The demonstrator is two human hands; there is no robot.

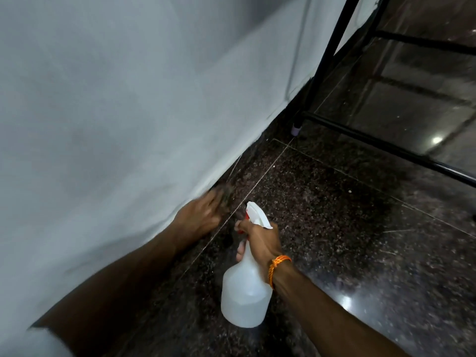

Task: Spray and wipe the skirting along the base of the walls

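Currently: left hand (203,215) blurred, low at skirting (260,153), grip indiscernible; right hand (260,243) grasps spray bottle (246,295); black frame leg (328,52) ahead.

— How's your light?
— Dim. Your wall (116,99) reads a cool grey, and two bright spots glare off the polished floor (334,202).
— Sharpness?
— Your left hand (203,212) is smeared by motion blur, and the wide lens bows the black frame (332,47) near the edge.
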